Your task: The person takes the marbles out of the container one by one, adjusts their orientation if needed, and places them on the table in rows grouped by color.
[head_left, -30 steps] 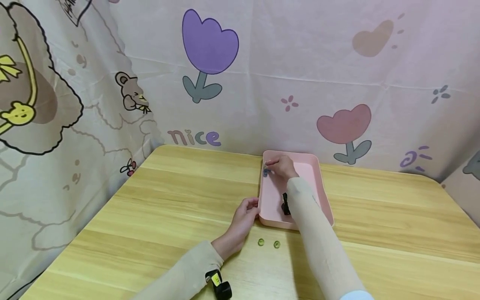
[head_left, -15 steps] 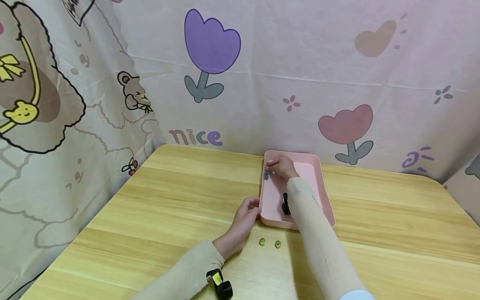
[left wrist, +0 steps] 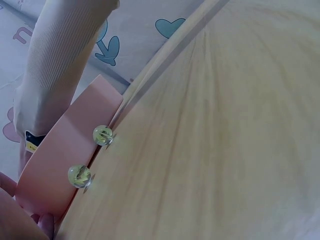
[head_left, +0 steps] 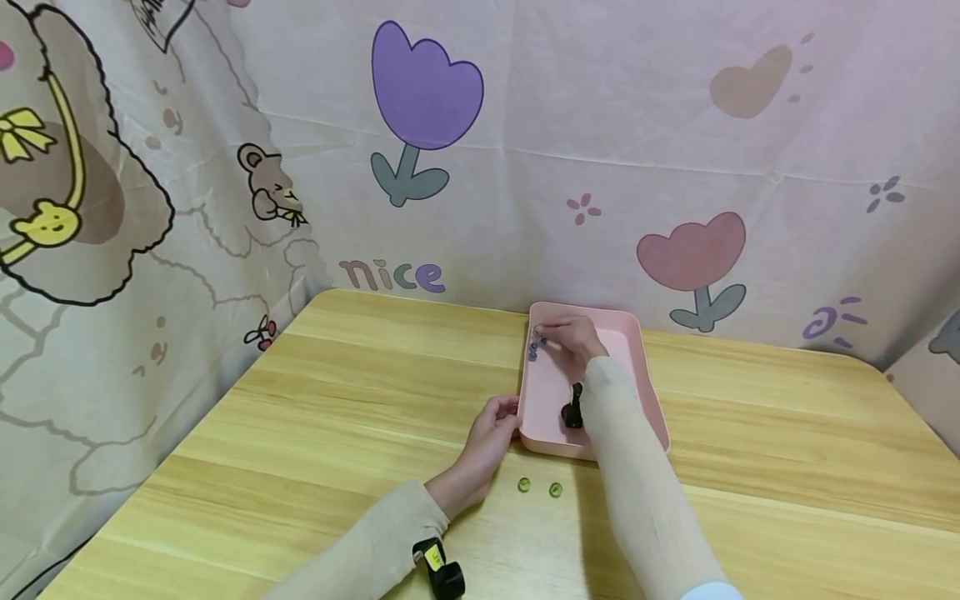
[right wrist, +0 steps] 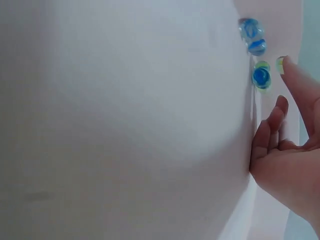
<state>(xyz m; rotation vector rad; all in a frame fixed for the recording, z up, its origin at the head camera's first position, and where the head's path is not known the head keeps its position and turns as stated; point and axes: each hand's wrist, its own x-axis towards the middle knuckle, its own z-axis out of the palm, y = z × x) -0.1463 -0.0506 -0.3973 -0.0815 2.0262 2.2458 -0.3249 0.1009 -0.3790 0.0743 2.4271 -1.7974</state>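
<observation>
A shallow pink tray [head_left: 652, 392] lies on the wooden table. My left hand [head_left: 480, 450] rests its fingers against the outside of the tray's near left corner. Over the tray's far left part is my right hand [head_left: 573, 335]. Blue swirled glass marbles [right wrist: 251, 30] sit along the tray's wall, one blue-green marble [right wrist: 261, 77] close to the fingers. Another marble, yellow-green, is partly hidden at the thumb tip [right wrist: 292, 72]. In the right wrist view the thumb stands apart from the other fingers. Two yellow-green marbles [head_left: 555, 490] lie on the table before the tray.
A patterned cloth [head_left: 525, 233] hangs behind the table [head_left: 360, 400] and along its left side. Black wrist cameras [head_left: 441, 571] are strapped to both forearms; the right one [head_left: 572, 412] shows above the tray floor.
My right hand has shifted slightly right and toward me, so more marbles show at the tray's left wall. The left hand stays at the tray corner.
</observation>
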